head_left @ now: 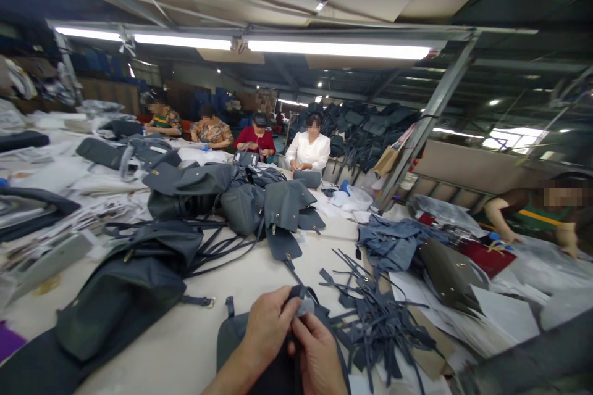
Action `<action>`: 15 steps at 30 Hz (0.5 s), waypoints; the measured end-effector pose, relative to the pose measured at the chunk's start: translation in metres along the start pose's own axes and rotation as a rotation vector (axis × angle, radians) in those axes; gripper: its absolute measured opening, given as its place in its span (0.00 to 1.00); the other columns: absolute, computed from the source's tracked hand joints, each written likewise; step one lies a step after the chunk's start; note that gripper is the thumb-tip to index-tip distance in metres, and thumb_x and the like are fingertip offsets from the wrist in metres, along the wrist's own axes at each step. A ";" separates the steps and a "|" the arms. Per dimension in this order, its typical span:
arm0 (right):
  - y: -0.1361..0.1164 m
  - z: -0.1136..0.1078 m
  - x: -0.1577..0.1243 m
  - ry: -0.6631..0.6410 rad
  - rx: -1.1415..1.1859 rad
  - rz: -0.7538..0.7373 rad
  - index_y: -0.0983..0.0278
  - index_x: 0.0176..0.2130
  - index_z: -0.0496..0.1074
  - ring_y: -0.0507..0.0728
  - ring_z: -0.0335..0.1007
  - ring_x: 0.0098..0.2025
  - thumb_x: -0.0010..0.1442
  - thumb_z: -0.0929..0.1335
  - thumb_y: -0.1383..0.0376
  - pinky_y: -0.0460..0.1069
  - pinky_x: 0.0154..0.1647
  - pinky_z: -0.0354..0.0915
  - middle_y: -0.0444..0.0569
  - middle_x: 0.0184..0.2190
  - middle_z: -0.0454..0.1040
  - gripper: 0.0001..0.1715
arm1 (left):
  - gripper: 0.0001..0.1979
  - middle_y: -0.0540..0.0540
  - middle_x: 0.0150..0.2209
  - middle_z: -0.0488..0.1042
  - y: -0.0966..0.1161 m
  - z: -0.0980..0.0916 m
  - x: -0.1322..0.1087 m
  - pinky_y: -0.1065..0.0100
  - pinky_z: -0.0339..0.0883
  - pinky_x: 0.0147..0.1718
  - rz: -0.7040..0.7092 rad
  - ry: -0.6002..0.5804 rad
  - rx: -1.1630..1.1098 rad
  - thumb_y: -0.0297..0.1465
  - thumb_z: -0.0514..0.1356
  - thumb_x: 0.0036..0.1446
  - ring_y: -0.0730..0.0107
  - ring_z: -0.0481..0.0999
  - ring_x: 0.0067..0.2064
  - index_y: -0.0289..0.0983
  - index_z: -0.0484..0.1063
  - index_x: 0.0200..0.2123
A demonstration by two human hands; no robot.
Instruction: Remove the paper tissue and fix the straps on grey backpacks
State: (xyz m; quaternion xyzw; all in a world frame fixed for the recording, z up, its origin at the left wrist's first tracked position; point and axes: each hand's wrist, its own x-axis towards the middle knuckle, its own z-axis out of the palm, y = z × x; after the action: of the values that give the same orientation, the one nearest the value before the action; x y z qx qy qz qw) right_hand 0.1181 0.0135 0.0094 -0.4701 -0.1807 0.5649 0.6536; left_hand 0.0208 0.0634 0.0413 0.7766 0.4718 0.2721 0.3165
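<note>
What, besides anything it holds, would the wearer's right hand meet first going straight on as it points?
Pointing forward and left, the right hand would probably meet the left hand first, though depth between them is unclear.

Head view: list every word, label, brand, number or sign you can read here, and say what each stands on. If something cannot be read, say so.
None: I can read no text in this view.
Pale piece between the left hand and right hand: too blurred to tell.
Metal buckle: too small to tell.
White sheet at right: no legible print.
</note>
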 end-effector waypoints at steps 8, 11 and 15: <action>-0.009 -0.031 -0.005 -0.186 -0.252 0.260 0.68 0.31 0.74 0.48 0.67 0.19 0.33 0.80 0.46 0.40 0.16 0.62 0.43 0.21 0.73 0.34 | 0.13 0.43 0.32 0.72 -0.017 0.002 0.009 0.66 0.59 0.34 0.305 0.290 0.477 0.26 0.51 0.63 0.63 0.69 0.35 0.39 0.76 0.37; -0.009 -0.027 -0.001 -0.179 -0.243 0.173 0.68 0.31 0.77 0.48 0.67 0.24 0.37 0.79 0.50 0.41 0.22 0.63 0.43 0.23 0.73 0.28 | 0.16 0.45 0.28 0.70 -0.015 0.016 -0.006 0.69 0.60 0.28 0.402 0.254 0.450 0.27 0.49 0.65 0.67 0.69 0.30 0.38 0.77 0.37; -0.016 -0.026 0.003 -0.256 -0.318 0.082 0.67 0.25 0.77 0.48 0.62 0.24 0.41 0.78 0.58 0.41 0.23 0.57 0.41 0.19 0.71 0.15 | 0.20 0.44 0.29 0.69 -0.012 0.035 -0.031 0.70 0.65 0.27 0.336 0.170 0.150 0.32 0.45 0.66 0.67 0.70 0.30 0.38 0.78 0.40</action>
State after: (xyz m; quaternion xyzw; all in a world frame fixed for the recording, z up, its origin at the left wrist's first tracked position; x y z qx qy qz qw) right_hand 0.1480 0.0071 0.0088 -0.4988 -0.3300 0.6105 0.5192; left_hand 0.0264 0.0315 0.0056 0.8400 0.3796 0.3499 0.1667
